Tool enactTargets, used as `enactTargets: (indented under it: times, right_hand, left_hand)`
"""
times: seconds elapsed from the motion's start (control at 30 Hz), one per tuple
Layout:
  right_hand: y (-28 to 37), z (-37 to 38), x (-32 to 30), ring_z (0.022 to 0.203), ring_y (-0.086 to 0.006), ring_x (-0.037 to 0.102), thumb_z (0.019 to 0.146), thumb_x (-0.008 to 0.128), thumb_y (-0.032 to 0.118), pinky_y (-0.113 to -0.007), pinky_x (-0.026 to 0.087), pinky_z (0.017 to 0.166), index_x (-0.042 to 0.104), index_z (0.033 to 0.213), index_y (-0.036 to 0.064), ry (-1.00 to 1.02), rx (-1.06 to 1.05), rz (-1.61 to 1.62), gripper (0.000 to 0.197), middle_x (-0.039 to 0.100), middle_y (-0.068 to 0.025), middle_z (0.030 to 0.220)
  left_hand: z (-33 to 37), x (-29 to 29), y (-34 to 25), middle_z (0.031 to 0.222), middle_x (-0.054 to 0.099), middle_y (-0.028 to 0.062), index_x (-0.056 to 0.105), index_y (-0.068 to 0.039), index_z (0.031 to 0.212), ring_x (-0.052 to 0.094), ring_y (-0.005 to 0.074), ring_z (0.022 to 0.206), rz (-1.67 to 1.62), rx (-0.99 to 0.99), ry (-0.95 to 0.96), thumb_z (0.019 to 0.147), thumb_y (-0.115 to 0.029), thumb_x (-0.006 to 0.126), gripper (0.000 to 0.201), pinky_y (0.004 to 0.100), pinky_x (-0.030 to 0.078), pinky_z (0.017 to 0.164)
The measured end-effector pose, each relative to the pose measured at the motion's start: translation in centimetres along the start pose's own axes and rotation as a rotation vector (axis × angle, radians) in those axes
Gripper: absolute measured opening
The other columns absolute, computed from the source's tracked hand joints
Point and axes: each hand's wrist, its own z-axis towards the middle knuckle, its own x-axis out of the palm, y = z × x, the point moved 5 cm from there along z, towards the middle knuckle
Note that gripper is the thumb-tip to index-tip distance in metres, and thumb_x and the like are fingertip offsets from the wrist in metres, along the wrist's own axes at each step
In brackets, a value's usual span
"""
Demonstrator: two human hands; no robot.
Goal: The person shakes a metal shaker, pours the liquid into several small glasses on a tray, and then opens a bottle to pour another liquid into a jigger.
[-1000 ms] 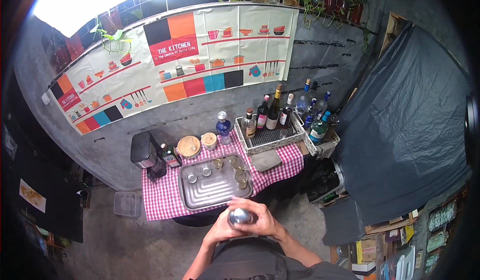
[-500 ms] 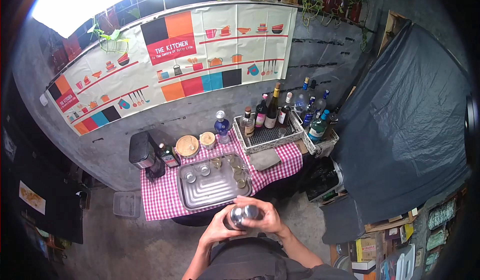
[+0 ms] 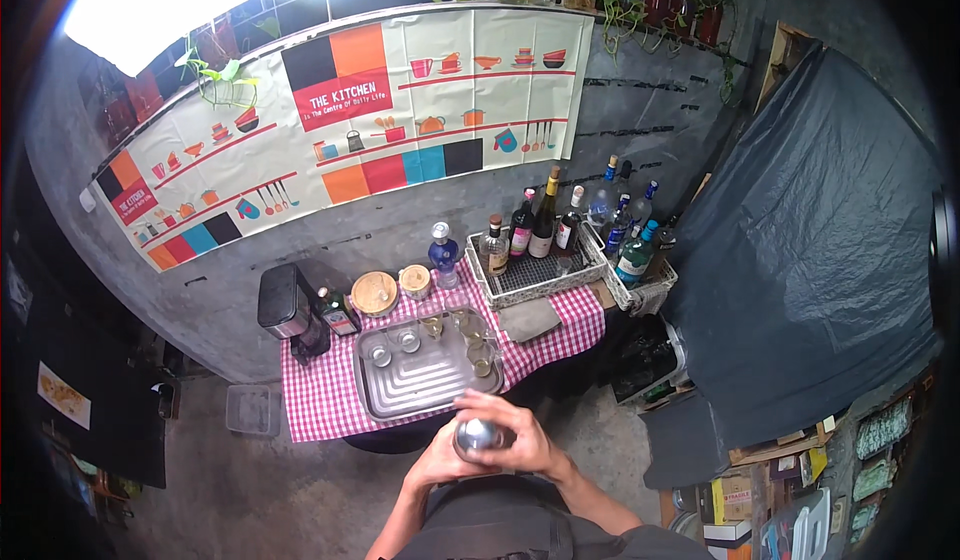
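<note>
A silver metal cocktail shaker (image 3: 477, 434) is between my two hands, held close to my body in front of the table's near edge. My left hand (image 3: 437, 458) wraps around its left side. From the right, my right hand (image 3: 530, 447) curls over the shaker, fingers across its far side and top. Much of the shaker's body is hidden by the hands. Just beyond them lies a grey metal tray (image 3: 412, 400) with small clear glasses (image 3: 381, 357) at its left and several more glasses (image 3: 481, 365) along its right.
A pink checkered cloth (image 3: 320, 400) covers the table. Toward the back stand a black bin-like container (image 3: 284, 300), a dark green bottle (image 3: 338, 312), wooden-lidded jars (image 3: 375, 292) and a blue bottle (image 3: 443, 250). A basket (image 3: 530, 290) of bottles sits at the back right, beside a folded grey cloth (image 3: 530, 321).
The shaker has shifted in my hands, its top now pointing up more toward me. My right hand has moved slightly left over it.
</note>
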Motion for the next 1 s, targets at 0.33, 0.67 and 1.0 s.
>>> enactTargets:
  times: [0.33,0.67,1.0]
  right_hand:
    - [0.0,-0.1,0.0,0.14,-0.0334,0.048,0.077,0.084,0.015,-0.048,0.035,0.117,0.067,0.13,0.0047,0.004,0.028,-0.013,0.056,0.063,-0.0174,0.138]
    - [-0.1,0.0,0.0,0.143,-0.0339,0.045,0.079,0.082,0.019,-0.048,0.034,0.118,0.068,0.129,0.0054,0.007,0.036,-0.013,0.054,0.063,-0.0151,0.139]
    - [-1.0,-0.2,-0.1,0.141,-0.0349,0.047,0.079,0.082,0.015,-0.047,0.035,0.118,0.067,0.128,0.0026,-0.03,0.068,0.015,0.053,0.061,-0.0179,0.14]
  left_hand:
    - [-0.2,-0.1,-0.5,0.121,0.063,0.0071,0.056,-0.002,0.132,0.06,0.0168,0.114,0.014,0.023,-0.01,0.066,-0.011,0.093,0.076,0.0337,0.049,0.1]
    - [-0.1,0.3,-0.4,0.127,0.062,0.0073,0.053,-0.003,0.137,0.06,0.0176,0.117,-0.008,0.012,0.019,0.068,-0.01,0.092,0.08,0.0343,0.048,0.103]
    - [0.2,-0.3,0.1,0.124,0.063,0.0067,0.053,-0.002,0.136,0.059,0.0165,0.115,0.024,0.029,-0.014,0.067,-0.009,0.092,0.08,0.0328,0.048,0.102]
